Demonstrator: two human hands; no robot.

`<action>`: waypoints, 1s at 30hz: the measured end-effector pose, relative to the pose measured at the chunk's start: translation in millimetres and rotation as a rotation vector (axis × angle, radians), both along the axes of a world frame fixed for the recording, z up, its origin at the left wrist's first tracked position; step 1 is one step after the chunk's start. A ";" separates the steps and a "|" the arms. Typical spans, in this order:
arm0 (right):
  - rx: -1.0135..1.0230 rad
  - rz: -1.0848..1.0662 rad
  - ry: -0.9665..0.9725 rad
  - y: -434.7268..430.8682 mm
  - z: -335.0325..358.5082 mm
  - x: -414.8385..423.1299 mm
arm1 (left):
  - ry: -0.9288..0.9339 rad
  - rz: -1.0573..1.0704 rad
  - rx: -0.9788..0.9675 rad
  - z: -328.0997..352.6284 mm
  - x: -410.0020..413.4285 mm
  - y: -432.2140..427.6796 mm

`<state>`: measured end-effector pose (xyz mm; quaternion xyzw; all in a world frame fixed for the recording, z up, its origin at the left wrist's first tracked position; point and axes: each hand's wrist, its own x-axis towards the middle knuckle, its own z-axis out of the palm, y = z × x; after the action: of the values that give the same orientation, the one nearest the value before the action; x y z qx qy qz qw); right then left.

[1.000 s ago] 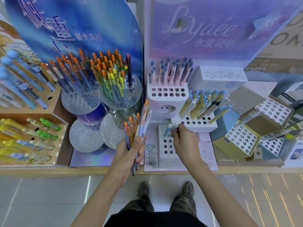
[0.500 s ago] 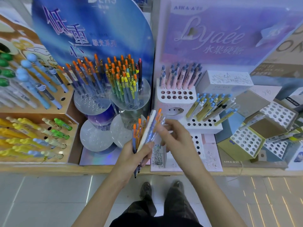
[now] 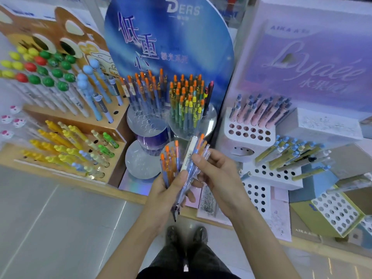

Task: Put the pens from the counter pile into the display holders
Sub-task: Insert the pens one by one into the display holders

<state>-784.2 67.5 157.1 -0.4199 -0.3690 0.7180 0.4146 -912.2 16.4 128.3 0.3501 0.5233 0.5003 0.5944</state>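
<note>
Pale grey floor tiles (image 3: 60,228) fill the near left, with thin streaks of light (image 3: 330,264) on them at the near right. A wooden counter (image 3: 306,247) runs across beyond them. At its far side stand a brown cartoon board (image 3: 50,29) left, a round blue sign (image 3: 181,37) in the middle and a purple board (image 3: 302,57) right.

A stationery shop. Branded signs (image 3: 171,37) stand beyond the left grip (image 3: 169,190); holed holders (image 3: 249,131) packed with pens (image 3: 185,101) crowd the counter (image 3: 132,196) around it.

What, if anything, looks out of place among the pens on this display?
One dark pen stands at the right edge of the clear round holder, whose other pens have orange or yellow tops; it looks misfiled.
</note>
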 end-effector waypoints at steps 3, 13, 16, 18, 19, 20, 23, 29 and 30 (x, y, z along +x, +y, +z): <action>0.019 -0.042 -0.146 1.8 -2.9 -9.0 | 0.056 -0.013 -0.026 -4.2 -5.9 0.0; -0.058 -0.090 -0.148 3.8 -16.6 -56.4 | 0.162 -0.150 -0.124 -20.1 -67.5 6.2; -0.065 -0.266 -0.106 5.8 -18.4 -75.4 | 0.141 -0.152 -0.108 -17.4 -98.6 14.3; -0.047 -0.386 -0.149 7.7 -21.4 -85.2 | 0.111 -0.080 -0.094 -19.7 -123.5 18.7; -0.033 -0.437 -0.183 8.3 -23.6 -90.4 | 0.086 -0.056 -0.093 -20.8 -136.2 20.6; -0.019 -0.477 -0.214 8.7 -26.1 -96.3 | 0.072 -0.045 -0.092 -22.0 -148.5 21.8; 0.000 -0.575 -0.336 9.8 -33.7 -111.0 | 0.091 -0.044 -0.068 -21.7 -178.5 22.1; 0.179 -0.654 -0.880 14.5 -48.0 -126.0 | 0.181 -0.145 0.042 -15.9 -202.1 24.7; 0.192 -0.644 -0.908 16.2 -50.0 -129.0 | 0.189 -0.155 0.051 -15.4 -203.6 24.9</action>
<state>-913.2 83.7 107.1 -0.7387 -0.4272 0.2658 0.4486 -1115.8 41.2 112.9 0.4498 0.5356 0.4308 0.5703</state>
